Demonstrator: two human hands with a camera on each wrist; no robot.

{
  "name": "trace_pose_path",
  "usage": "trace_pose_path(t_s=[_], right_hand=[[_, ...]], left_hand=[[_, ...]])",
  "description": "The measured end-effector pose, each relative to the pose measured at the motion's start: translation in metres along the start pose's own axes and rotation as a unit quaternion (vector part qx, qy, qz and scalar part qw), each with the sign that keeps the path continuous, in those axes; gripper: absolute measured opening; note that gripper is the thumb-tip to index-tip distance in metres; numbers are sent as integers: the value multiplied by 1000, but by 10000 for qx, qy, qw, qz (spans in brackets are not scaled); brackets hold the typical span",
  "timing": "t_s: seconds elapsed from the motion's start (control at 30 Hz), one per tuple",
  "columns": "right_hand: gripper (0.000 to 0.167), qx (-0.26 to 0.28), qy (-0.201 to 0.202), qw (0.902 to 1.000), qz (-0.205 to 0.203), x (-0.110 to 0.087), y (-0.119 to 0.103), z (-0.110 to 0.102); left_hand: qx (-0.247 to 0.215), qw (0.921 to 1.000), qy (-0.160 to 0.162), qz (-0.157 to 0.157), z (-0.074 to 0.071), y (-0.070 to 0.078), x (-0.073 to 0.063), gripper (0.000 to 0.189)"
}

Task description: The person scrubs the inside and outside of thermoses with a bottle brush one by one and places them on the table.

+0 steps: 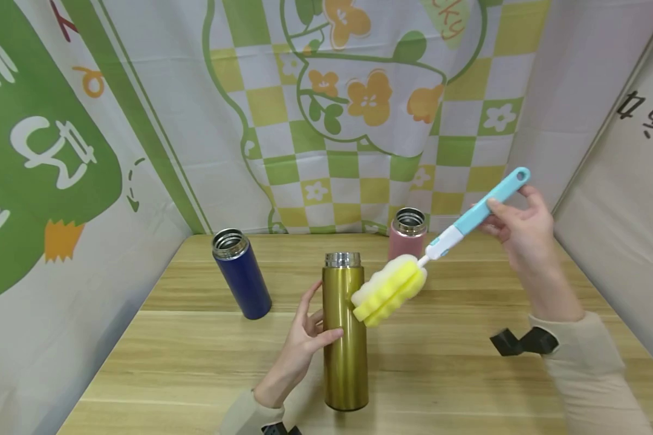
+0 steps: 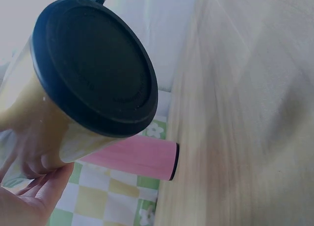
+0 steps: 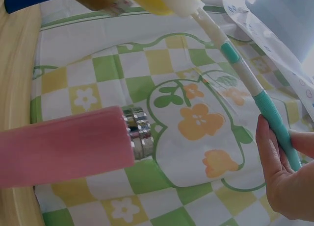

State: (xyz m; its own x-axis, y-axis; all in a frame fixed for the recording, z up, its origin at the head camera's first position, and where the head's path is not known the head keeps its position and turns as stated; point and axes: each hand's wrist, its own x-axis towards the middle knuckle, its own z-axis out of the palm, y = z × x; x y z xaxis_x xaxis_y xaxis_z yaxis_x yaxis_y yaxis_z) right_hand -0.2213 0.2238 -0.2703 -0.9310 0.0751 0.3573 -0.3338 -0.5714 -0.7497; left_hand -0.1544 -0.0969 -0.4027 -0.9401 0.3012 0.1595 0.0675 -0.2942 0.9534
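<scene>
My left hand [image 1: 299, 344] grips a gold thermos bottle [image 1: 346, 362] by its side, fingers behind and thumb in front. The bottle is uncapped and nearly upright; its black base [image 2: 93, 64] shows in the left wrist view, raised off the table. My right hand [image 1: 529, 232] pinches the light-blue handle of a bottle brush [image 1: 487, 205] between thumb and fingers. The brush slants down leftward, and its yellow-and-white sponge head [image 1: 390, 290] overlaps the gold bottle's right side in the head view. Whether they touch, I cannot tell.
An open navy-blue bottle [image 1: 245, 284] stands on the wooden table [image 1: 185, 362] at the left. A pink open bottle [image 1: 405, 243] stands at the back, partly behind the sponge head. Printed cloth [image 1: 326, 175] hangs behind the table and along both sides.
</scene>
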Motion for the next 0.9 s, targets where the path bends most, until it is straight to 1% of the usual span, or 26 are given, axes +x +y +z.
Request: trace_pose_path(t_s=[0.13,0.23,0.33,0.43,0.57,0.7,0.83,0.9], right_hand=[[43,-335,-350,9987,170,-6,10,0],[43,-641,-556,9957,365,-11,18,0],[40,-866,-763,9920,520,-15,25,-2],[36,-1061,-944,9882,570,-18,32,-2],[35,-1421,-1069,9817,676,-22,40,-3],[39,-1693,-1151,9745,919,-26,44,-4],[38,-1835,-1229,9691,1101,-28,48,-3],[36,-1829,-1243,9688,1120,-29,49,-3]], left_hand=[[-16,9998,176,30,0,2,2,89],[20,9996,272,45,0,4,3,89],[43,9993,363,83,0,6,4,89],[0,9990,428,131,1,7,5,89],[-57,9988,463,171,1,7,6,88],[-94,9987,451,211,2,7,7,88],[-99,9987,450,227,2,7,7,88],[-63,9988,430,217,2,7,7,88]])
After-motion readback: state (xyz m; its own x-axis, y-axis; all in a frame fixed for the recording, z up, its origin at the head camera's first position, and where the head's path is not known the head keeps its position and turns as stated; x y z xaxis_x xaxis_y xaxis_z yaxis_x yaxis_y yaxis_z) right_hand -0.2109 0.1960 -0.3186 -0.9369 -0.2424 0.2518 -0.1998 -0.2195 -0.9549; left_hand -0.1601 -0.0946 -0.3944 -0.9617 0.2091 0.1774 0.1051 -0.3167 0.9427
